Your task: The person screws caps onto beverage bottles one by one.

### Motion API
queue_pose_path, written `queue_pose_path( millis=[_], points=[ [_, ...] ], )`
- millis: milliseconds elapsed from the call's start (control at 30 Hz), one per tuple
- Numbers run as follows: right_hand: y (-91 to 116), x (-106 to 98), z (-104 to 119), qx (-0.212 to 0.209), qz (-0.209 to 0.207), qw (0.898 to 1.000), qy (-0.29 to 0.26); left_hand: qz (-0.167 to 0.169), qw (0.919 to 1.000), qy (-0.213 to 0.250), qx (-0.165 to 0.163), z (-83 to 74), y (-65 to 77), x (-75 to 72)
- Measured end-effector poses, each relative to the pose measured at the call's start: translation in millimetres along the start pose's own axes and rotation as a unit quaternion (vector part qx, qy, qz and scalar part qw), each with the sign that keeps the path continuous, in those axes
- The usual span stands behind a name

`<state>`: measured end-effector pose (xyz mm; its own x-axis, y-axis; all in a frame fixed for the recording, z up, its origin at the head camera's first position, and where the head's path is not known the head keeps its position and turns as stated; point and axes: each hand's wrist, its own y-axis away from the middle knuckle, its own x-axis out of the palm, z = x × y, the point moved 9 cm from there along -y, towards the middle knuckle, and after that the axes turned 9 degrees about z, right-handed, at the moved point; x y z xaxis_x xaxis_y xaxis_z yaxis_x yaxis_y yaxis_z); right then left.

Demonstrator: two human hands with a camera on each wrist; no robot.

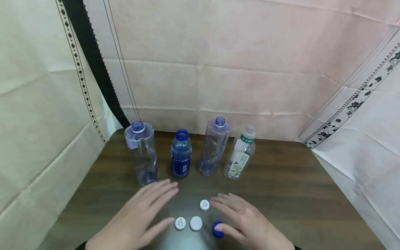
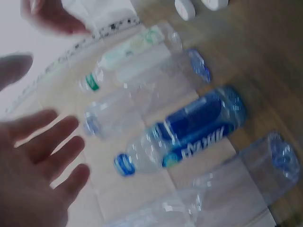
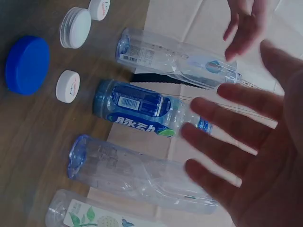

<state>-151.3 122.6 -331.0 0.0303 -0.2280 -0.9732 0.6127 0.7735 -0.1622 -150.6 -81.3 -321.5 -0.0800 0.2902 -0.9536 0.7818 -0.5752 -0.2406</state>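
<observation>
My left hand [image 1: 140, 215] is held over the table with its fingers extended, nearest the large clear bottle [image 1: 145, 156] and a white cap [image 1: 180, 223]. Fingers spread, my right hand [image 1: 245, 220] hovers at the right, its thumb overlapping the blue cap [image 1: 217, 233] in the head view. Between the hands lie a larger white cap [image 1: 196, 224] and another small white cap [image 1: 204, 205]. Behind them stand a blue-labelled bottle [image 1: 181, 156], a tall clear bottle [image 1: 214, 149] and a green-and-white-labelled bottle [image 1: 240, 156]. All the bottles have bare, uncapped necks.
The bottles stand in a row near the back edge of the dark wooden table [image 1: 281, 194]. A pale cloth [image 1: 243, 69] hangs behind it. More cloth with patterned borders flanks both sides, and a black strip [image 1: 97, 62] crosses the left side.
</observation>
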Motion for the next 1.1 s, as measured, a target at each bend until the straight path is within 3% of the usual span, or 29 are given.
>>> queue_pose_path(
  millis=[100,200,400,633,800,967,1100],
  points=[
    [3.1,-3.6,-1.5,0.014,-0.034,0.999,-0.001,-0.11,0.9934,0.032,0.003,9.2,0.1,-23.4],
    [4.4,-5.3,-2.1,0.026,-0.061,0.998,0.001,-0.182,0.9807,0.073,-0.004,19.3,1.8,-37.3],
    [-0.3,-5.9,0.3,0.029,-0.096,0.995,-0.005,-0.241,0.9571,0.151,-0.058,42.4,4.5,-47.8],
    [-8.1,2.2,2.9,0.034,-0.076,0.995,-0.051,-0.332,0.9298,0.155,-0.039,63.8,4.4,-63.6],
    [-12.0,9.5,-0.8,0.059,-0.043,0.993,-0.096,-0.356,0.9196,0.154,-0.064,84.8,2.4,-66.2],
    [-13.4,10.7,0.3,0.052,-0.046,0.993,-0.1,-0.364,0.9117,0.171,-0.086,106.9,-2.3,-64.3],
    [-13.9,11.6,1.8,0.043,-0.048,0.992,-0.108,-0.344,0.9033,0.215,-0.139,129.1,-7.1,-55.8]
  ],
)
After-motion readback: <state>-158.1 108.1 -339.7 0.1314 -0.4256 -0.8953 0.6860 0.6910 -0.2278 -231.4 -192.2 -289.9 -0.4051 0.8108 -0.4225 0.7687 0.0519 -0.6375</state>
